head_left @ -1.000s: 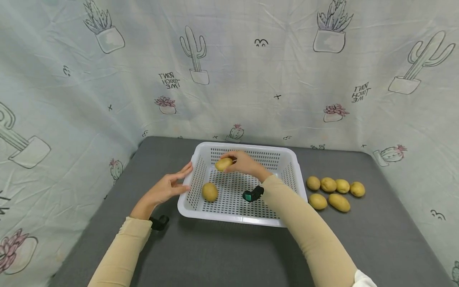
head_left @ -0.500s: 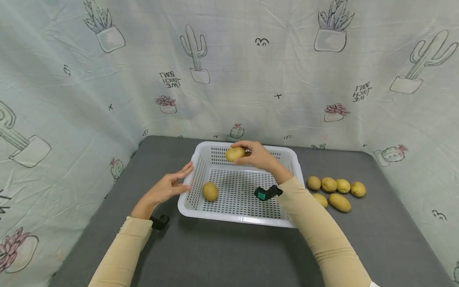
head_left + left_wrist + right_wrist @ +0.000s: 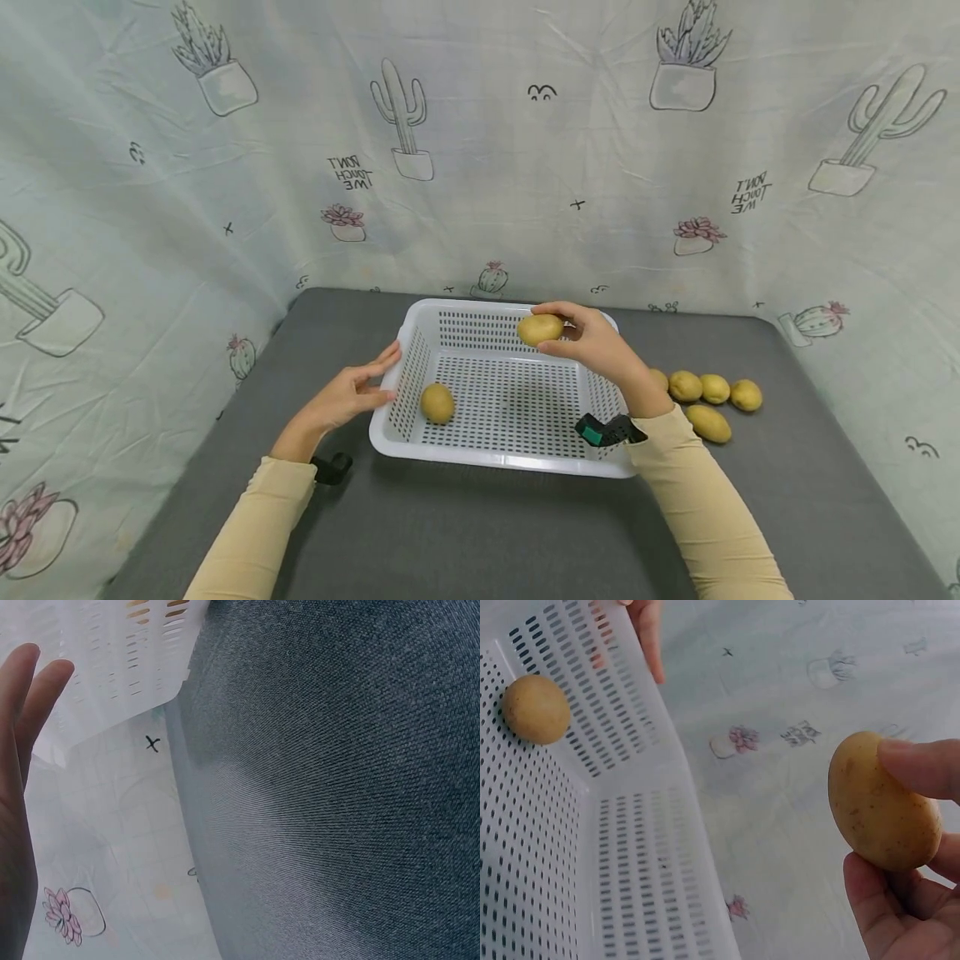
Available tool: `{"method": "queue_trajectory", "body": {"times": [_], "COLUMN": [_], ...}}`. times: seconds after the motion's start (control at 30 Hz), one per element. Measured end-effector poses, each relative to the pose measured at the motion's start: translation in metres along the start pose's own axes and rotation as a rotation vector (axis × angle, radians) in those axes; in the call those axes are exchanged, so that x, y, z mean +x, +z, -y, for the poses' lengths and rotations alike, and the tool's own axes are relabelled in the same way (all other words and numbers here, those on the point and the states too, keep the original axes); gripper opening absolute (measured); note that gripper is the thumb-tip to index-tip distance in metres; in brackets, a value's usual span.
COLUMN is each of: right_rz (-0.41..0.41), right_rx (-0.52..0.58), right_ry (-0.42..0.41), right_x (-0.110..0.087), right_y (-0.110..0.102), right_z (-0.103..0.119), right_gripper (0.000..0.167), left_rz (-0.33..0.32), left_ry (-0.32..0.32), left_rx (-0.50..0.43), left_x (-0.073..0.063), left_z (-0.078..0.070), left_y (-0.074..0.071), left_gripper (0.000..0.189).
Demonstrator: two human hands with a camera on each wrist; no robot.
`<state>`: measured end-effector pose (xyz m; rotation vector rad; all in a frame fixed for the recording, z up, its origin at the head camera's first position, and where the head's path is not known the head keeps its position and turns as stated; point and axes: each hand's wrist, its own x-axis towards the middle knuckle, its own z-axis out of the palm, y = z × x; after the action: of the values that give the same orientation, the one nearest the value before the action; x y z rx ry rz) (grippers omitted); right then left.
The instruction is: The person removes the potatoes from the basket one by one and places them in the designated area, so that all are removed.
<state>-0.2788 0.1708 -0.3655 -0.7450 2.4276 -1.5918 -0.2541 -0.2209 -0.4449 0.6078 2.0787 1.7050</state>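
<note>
A white plastic basket (image 3: 480,460) with slotted walls stands on the dark grey table. My right hand (image 3: 600,348) pinches a yellow potato (image 3: 539,330) between thumb and fingers, above the basket's right half. In the right wrist view that potato (image 3: 883,801) shows small brown specks. One other potato (image 3: 437,403) lies inside the basket at the left, also seen in the right wrist view. With fingers spread and fairly straight, my left hand (image 3: 345,398) touches the basket's left rim. In the left wrist view only part of the left hand (image 3: 19,750) shows beside the basket wall.
Several potatoes (image 3: 708,423) lie grouped on the table right of the basket, some partly hidden behind my right wrist. A light curtain (image 3: 480,167) printed with cacti hangs behind and at both sides of the table (image 3: 480,533).
My right hand has lifted the potato from the basket's far left part and carried it up and to the right. The left hand stays at the rim.
</note>
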Motion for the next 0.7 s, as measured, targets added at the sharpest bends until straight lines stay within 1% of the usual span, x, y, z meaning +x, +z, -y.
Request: {"method": "queue_trajectory", "body": {"times": [0.17,0.3,0.43,0.5,0.6,0.7], "right_rz": [-0.063,-0.141,-0.238,-0.292,-0.379,-0.465], "right_rx": [0.006,0.061,0.137,0.137,0.09,0.095], "right_ry": [-0.07,-0.14,-0.203,-0.231,-0.265,-0.252], "right_x": [-0.022,-0.042,-0.064,-0.074,-0.091,-0.107], "right_y": [-0.007,-0.013,-0.02,-0.026,-0.036,-0.044], "right_z": [-0.006,-0.008,-0.01,-0.011,-0.016,-0.022], "right_gripper": [0.051,0.049,0.049,0.049,0.05,0.05], "left_rz": [-0.01,-0.003,0.006,0.009,0.013,0.016], "left_ry": [-0.004,0.003,0.011,0.014,0.022,0.025], "left_rx": [0.012,0.005,0.004,0.005,0.004,0.004], "left_x": [0.0,0.0,-0.001,-0.002,-0.002,-0.001], "left_z": [-0.001,0.0,0.002,0.002,0.002,0.001], "left_y": [0.0,-0.001,-0.002,-0.002,-0.001,-0.001], "left_gripper": [0.076,0.076,0.076,0.075,0.076,0.076]}}
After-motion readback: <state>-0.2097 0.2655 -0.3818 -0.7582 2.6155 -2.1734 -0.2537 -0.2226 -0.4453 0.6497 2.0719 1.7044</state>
